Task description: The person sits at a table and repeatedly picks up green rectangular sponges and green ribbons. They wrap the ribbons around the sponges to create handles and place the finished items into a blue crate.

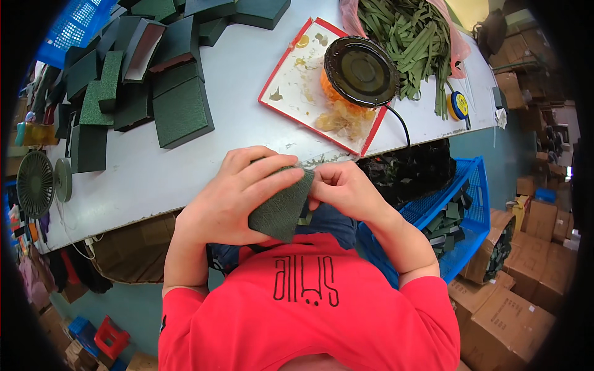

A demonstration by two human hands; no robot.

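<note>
A dark green textured box (281, 207) is held tilted in front of my chest at the table's near edge. My left hand (238, 191) wraps over it from the left, its fingers lying across the top. My right hand (346, 188) is closed in a pinch against the box's right edge; what sits between thumb and finger is hidden. A short green strip end shows just below the box's right side. Many similar dark green boxes (182, 114) are heaped at the back left of the white table (235, 86).
A round black pot (362, 71) stands on a stained, red-edged tray (278, 102), its cable running over the table edge. Beyond lie green ribbons (421, 46) in a pink bag and a yellow-blue tape measure (458, 105). A blue crate (473, 213) stands at right, a small fan (37, 183) at left.
</note>
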